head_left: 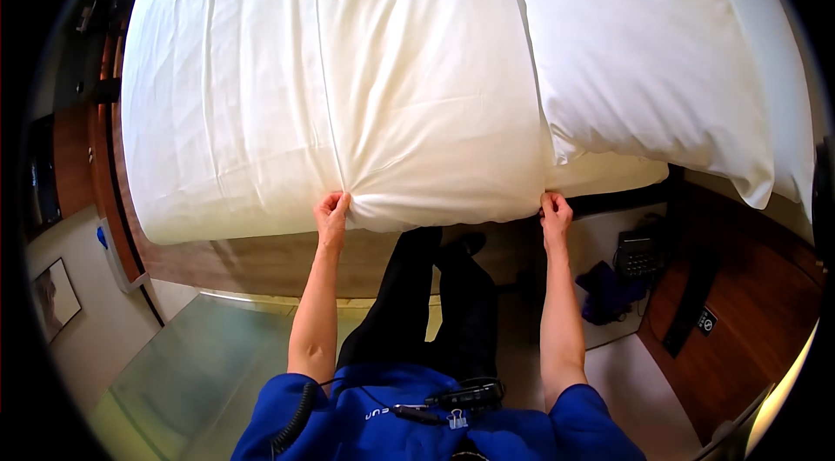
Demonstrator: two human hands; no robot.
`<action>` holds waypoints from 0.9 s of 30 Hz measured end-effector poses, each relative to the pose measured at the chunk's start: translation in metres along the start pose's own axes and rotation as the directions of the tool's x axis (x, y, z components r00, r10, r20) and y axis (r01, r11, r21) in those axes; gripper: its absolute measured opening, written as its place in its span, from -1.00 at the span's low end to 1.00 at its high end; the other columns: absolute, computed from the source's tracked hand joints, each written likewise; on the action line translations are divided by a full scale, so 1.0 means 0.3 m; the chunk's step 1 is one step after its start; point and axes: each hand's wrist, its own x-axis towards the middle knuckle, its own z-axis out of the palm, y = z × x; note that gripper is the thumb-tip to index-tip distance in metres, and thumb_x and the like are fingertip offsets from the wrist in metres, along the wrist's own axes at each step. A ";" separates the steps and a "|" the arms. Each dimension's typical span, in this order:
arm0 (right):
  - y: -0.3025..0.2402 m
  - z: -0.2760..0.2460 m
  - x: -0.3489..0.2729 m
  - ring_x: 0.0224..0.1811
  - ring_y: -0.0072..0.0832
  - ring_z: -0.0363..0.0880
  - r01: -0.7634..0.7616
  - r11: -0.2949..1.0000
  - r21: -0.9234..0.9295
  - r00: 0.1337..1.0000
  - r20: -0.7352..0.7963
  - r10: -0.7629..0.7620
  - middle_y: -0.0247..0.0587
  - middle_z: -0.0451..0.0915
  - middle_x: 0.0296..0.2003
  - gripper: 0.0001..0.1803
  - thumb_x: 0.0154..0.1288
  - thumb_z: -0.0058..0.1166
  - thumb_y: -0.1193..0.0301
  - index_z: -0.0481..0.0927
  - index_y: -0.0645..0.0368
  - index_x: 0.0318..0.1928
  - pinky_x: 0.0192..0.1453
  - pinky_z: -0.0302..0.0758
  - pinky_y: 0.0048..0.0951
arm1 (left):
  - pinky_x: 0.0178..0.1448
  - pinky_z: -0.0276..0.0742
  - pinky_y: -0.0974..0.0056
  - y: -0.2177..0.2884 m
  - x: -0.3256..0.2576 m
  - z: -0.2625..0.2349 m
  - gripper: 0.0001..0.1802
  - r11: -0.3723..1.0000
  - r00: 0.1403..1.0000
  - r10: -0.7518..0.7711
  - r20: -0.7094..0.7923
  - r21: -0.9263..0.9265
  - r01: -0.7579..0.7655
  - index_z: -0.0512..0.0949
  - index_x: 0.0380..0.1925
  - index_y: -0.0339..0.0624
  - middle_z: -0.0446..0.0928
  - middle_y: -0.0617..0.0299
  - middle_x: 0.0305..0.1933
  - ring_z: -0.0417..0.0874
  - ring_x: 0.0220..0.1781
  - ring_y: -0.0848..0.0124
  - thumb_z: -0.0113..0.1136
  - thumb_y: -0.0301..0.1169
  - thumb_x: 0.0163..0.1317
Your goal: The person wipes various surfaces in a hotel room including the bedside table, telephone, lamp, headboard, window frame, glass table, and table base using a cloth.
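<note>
A white duvet (417, 96) covers the bed, its near edge hanging over the side. My left hand (331, 207) pinches that edge where a long seam meets it, and creases fan out from the fingers. Farther right, my right hand (555, 207) is closed on the duvet's near corner, close to the pillows. A white pillow (644, 52) lies at the right end of the bed, with another white pillow (790, 96) partly behind it. Below the pillow shows a strip of white mattress cover (604, 174).
A dark desk phone (639, 254) and a dark purple cloth-like item (606, 291) sit on a white bedside surface at right. Beside it is a brown wooden panel (739, 287). The bed's wooden base (235, 265) runs along my legs. A framed picture (56, 300) hangs at left.
</note>
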 end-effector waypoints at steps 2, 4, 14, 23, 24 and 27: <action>0.010 -0.006 -0.023 -0.60 -0.79 0.26 0.035 0.999 -0.035 0.999 -0.020 -0.035 -0.55 0.39 -0.57 -0.87 0.26 0.09 0.34 0.53 0.13 -0.35 -0.61 0.13 -0.72 | -0.35 0.28 0.49 0.008 -0.009 0.021 -0.81 0.997 0.998 0.034 -0.043 0.071 -0.030 0.61 -0.38 -0.31 0.51 0.42 -0.50 0.39 -0.45 0.65 0.23 -0.37 0.17; 0.052 -0.069 -0.024 -0.59 -0.78 0.30 0.089 0.987 -0.137 0.996 -0.016 -0.092 -0.51 0.44 -0.54 -0.87 0.26 0.09 0.38 0.56 0.18 -0.29 -0.63 0.17 -0.70 | -0.35 0.29 0.48 0.016 -0.035 0.075 -0.77 0.985 0.990 0.088 -0.113 0.155 -0.070 0.61 -0.37 -0.35 0.48 0.43 -0.51 0.37 -0.45 0.64 0.22 -0.34 0.18; 0.069 0.007 -0.046 -0.57 -0.54 0.46 0.171 0.908 -0.384 0.985 0.067 -0.157 -0.26 0.52 -0.62 -0.92 0.14 0.09 0.52 0.50 0.28 -0.39 -0.42 0.40 -0.45 | -0.50 0.19 0.29 -0.068 -0.081 0.050 -0.56 0.875 0.992 0.084 -0.090 0.483 -0.031 0.47 -0.59 -0.40 0.28 0.28 -0.74 0.24 -0.57 0.57 0.12 -0.16 0.18; 0.153 -0.068 -0.208 -0.16 -0.36 0.55 -0.002 0.924 -0.383 0.875 -0.448 -0.183 -0.12 0.57 -0.20 -0.61 0.01 0.16 0.59 0.48 0.25 -0.07 -0.06 0.47 -0.37 | -0.28 0.52 0.30 -0.235 -0.222 0.104 -0.78 0.850 0.977 -0.178 -0.120 0.481 0.214 0.56 -0.29 -0.26 0.58 0.17 -0.41 0.59 -0.40 0.40 0.21 -0.36 0.11; 0.157 -0.077 -0.238 -0.08 -0.25 0.49 0.006 0.892 -0.452 0.813 -0.518 -0.268 -0.08 0.54 -0.16 -0.58 -0.01 0.15 0.57 0.46 0.22 -0.04 0.02 0.41 -0.30 | -0.27 0.53 0.28 -0.239 -0.216 0.091 -0.78 0.817 0.993 -0.098 0.071 0.575 0.040 0.56 -0.28 -0.25 0.58 0.15 -0.42 0.60 -0.39 0.38 0.21 -0.37 0.10; 0.240 -0.185 -0.351 0.07 -0.06 0.34 -0.207 0.819 -0.536 0.634 -0.710 -0.305 -0.02 0.44 -0.04 -0.42 -0.11 0.21 0.50 0.40 0.16 0.04 0.18 0.25 -0.14 | -0.21 0.53 0.22 -0.168 -0.281 0.168 -0.77 0.662 0.819 -0.092 0.566 0.649 -0.374 0.58 -0.26 -0.17 0.62 0.10 -0.39 0.64 -0.36 0.25 0.23 -0.36 0.06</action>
